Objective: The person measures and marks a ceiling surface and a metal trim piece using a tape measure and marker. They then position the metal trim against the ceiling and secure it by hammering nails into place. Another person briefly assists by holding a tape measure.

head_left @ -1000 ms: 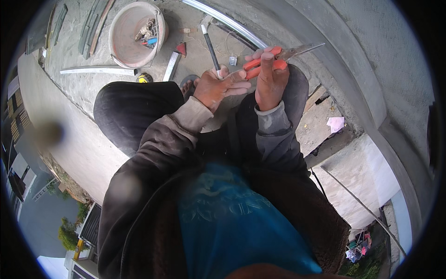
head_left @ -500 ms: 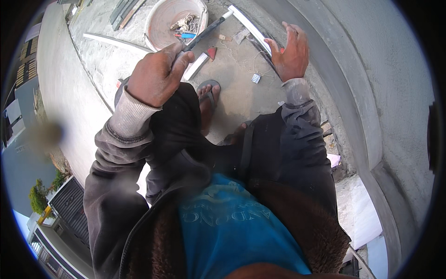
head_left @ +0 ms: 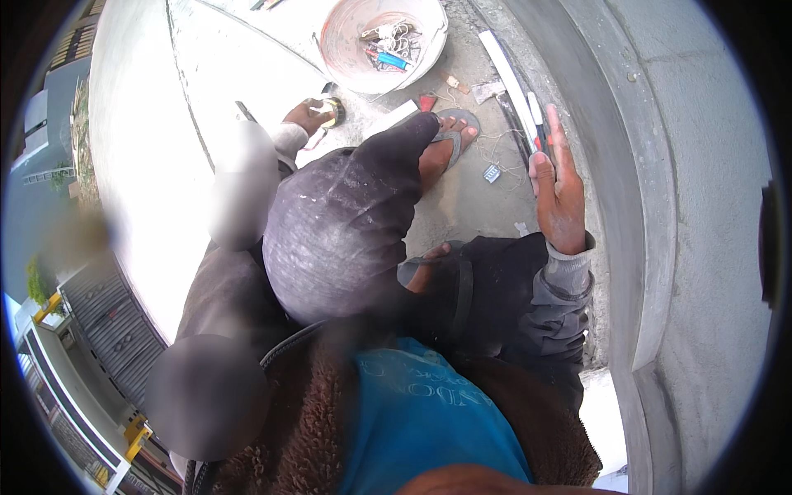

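At the upper left my left hand reaches past my knee, its fingers closed on the side of a yellow-and-black tape measure low over the pale floor. My right hand is over the ground at the right, fingers straight and thumb apart. Just above that thumb is a slim stick with a white tip and dark shaft; small red bits show near its lower end. The stick seems to lie beside a long white strip, though contact with my thumb cannot be made out.
A round pale bucket holds string and a blue-handled tool. Nearby lie a hatchet, a red wedge-shaped piece and a small pale-blue block. A raised concrete edge runs along the right.
My left hand has left the white-tipped stick and moved left to the tape measure. The stick now shows by my right hand. The view has shifted, and my left knee is higher in it.
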{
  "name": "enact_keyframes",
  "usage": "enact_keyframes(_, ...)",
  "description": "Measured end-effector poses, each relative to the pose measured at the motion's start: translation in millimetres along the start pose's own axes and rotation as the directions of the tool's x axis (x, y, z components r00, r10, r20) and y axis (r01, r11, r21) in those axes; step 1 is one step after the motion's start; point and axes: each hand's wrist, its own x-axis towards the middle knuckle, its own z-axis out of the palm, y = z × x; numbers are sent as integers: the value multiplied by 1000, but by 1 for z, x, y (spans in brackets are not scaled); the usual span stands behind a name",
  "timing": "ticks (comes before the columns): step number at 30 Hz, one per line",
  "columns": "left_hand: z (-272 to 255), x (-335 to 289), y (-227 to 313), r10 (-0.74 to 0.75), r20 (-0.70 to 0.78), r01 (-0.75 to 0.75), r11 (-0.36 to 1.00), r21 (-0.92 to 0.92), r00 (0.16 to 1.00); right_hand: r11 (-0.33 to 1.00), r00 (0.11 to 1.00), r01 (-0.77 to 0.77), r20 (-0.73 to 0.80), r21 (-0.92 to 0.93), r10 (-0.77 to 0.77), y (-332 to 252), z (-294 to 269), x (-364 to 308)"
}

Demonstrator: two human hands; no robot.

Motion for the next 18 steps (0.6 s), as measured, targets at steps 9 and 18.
enact_keyframes(9, 106, 46, -59, -418, -322, 458, 887, 55, 849, 640, 913, -408, 316, 651, 260, 49, 10, -23)
enact_keyframes(18, -18, -9, -44, -415, -177, 84, 539, -838, 892, 992, 972, -54, -223, 117, 80, 65, 12, -36)
